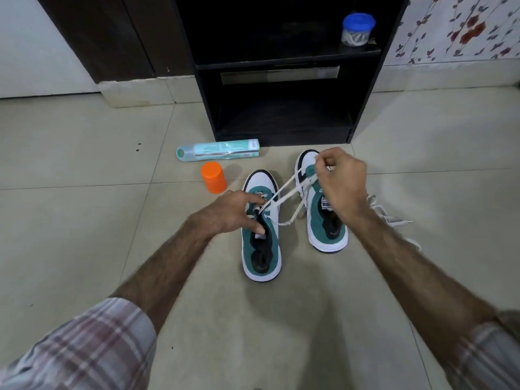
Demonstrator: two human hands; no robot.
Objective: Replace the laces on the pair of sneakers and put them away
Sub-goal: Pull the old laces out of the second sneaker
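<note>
1. Step: lacing the left sneaker (pixel 261 243), apparently at its front eyelets; next, likely draw the lace (pixel 284 194) even.
2. Left hand (pixel 233 212): fingertips pinch 1 lace end at the eyelets.
3. Right hand (pixel 342 178): fingers curled, pinching the other end above the right sneaker (pixel 323 220); loose laces (pixel 388 215) lie beyond it.

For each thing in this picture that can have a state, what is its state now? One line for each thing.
Left hand: pinches the white lace at the near teal-and-white sneaker.
Right hand: pinches the lace, raised over the far teal-and-white sneaker.
Near sneaker: upright, barely laced.
Far sneaker: upright, unlaced.
Loose white lace: lying on the floor.
Blue-lidded clear jar: closed, on the shelf.
Teal spray can: lying on its side, uncapped.
Orange cap: standing alone.
</note>
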